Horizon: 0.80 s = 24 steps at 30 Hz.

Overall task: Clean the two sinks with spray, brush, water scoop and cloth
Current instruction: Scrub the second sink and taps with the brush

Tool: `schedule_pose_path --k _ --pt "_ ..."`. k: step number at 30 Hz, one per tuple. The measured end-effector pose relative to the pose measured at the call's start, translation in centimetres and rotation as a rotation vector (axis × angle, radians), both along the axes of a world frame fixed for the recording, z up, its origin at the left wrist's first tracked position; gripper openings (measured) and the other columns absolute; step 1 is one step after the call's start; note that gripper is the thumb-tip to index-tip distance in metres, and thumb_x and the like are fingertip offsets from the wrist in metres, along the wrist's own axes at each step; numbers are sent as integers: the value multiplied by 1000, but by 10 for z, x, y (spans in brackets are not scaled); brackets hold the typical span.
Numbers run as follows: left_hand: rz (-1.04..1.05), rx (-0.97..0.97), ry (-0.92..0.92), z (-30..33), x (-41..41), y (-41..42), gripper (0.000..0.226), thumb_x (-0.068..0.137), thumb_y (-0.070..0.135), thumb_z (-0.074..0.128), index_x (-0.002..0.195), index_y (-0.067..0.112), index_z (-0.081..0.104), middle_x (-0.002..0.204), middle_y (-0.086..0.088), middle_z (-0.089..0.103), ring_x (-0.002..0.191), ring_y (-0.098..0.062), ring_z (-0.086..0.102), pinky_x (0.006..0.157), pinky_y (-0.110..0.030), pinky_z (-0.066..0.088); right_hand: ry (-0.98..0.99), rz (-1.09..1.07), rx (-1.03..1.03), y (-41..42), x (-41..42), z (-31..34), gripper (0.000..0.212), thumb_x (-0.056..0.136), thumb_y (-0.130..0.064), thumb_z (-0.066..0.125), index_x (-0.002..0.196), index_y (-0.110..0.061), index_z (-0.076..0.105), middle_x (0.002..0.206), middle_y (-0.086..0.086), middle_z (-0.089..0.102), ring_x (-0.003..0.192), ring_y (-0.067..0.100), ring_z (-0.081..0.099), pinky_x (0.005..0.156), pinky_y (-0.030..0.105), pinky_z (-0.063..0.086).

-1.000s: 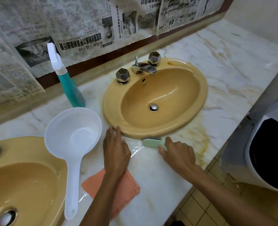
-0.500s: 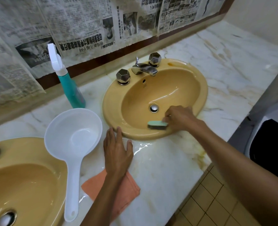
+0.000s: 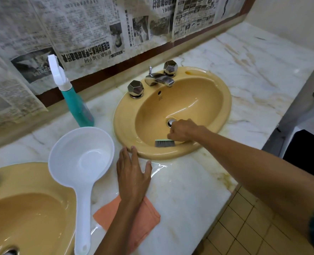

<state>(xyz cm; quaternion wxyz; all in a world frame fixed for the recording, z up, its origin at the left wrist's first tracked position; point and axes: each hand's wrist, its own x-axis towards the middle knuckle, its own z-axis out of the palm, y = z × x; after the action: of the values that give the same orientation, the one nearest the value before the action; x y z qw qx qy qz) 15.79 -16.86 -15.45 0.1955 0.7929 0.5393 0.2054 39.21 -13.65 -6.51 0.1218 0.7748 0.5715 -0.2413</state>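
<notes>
**Desk:** So, what does the picture show at the basin?

**Photographer:** A person scrubs the right sink (image 3: 172,115), one of two mustard-yellow bowls set in a marble counter (image 3: 189,184). The right hand (image 3: 183,130) is curled tight around the green handle of a brush (image 3: 164,142), whose grey bristles press on the bowl's near wall, just below the knuckles and short of the drain (image 3: 171,122) behind them.

**Desk:** What is new since a second ago?

**Photographer:** A second ago that hand had the brush out on the wet counter, in front of the rim. Half a second ago it was crossing into the bowl. Now it works deeper, nearer the drain. I read that as the scrubbing step under way on this sink.

**Desk:** And the other hand?

**Photographer:** The left hand (image 3: 133,173) has not moved: flat on the counter, fingers straight and holding nothing, tips touching the rim to the left of the brush.

**Desk:** The rest of the kit?

**Photographer:** All idle, left of the brushing hand: spray bottle (image 3: 75,103) upright by the wall, white scoop (image 3: 81,159) lying on the counter, orange cloth (image 3: 147,219) under the left wrist. The left sink (image 3: 27,214) waits beyond them; rinsing and wiping look yet to come.
</notes>
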Motion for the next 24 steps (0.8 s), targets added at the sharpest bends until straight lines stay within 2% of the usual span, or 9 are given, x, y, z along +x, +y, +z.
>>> schedule_pose_path --k 2,4,8,11,12,14,17,21,24 --pt "-7 25 10 -2 -1 0 74 89 51 39 147 4 42 149 -28 40 137 -42 41 112 -50 34 -27 27 1 8 -5 -6 31 92 -40 52 105 -14 62 109 6 59 94 27 53 79 31 37" --pt "-2 49 25 -5 -2 1 73 90 50 41 146 3 43 149 -28 41 136 -41 42 111 -50 35 -136 76 -58 10 9 2 37 92 -40 54 115 -12 57 106 8 61 91 28 55 74 30 38" --pt "17 66 29 -9 0 2 69 91 46 52 144 3 47 147 -29 42 135 -42 44 110 -50 36 -292 67 -141 12 34 3 34 92 -41 55 113 -15 56 110 6 65 89 25 57 72 30 40" --pt "31 95 37 -11 4 5 63 93 43 51 141 2 50 143 -29 47 133 -41 46 108 -50 40 -73 -33 -122 27 -2 -24 25 90 -36 56 94 -11 56 98 10 59 77 24 51 66 29 39" --pt "32 109 42 -12 4 5 61 93 41 51 140 2 51 142 -29 48 132 -41 47 107 -50 41 30 -86 -117 29 -15 -31 25 91 -33 55 81 -10 53 86 9 56 70 23 49 61 27 37" --pt "38 127 43 -14 4 5 59 93 39 53 139 1 52 141 -29 49 130 -41 48 105 -50 42 75 -96 -106 27 -15 -33 34 92 -31 54 66 -12 45 69 5 48 62 20 45 57 27 36" --pt "48 133 31 -15 5 5 58 93 38 54 138 1 54 141 -29 49 130 -41 48 105 -49 42 -48 -71 -164 13 21 -13 30 90 -38 56 76 -14 46 78 2 52 78 26 54 75 32 48" --pt "47 126 33 -13 6 5 58 93 38 54 138 1 54 140 -29 50 130 -41 49 105 -49 42 -206 18 -159 12 39 -2 29 90 -37 59 100 -10 55 101 8 66 86 27 59 70 30 44" --pt "59 121 36 -14 6 6 59 93 39 54 138 2 53 141 -28 50 130 -41 48 106 -49 42 -48 37 -85 25 -5 -20 24 91 -34 57 96 -11 54 95 11 58 91 28 56 70 29 38"
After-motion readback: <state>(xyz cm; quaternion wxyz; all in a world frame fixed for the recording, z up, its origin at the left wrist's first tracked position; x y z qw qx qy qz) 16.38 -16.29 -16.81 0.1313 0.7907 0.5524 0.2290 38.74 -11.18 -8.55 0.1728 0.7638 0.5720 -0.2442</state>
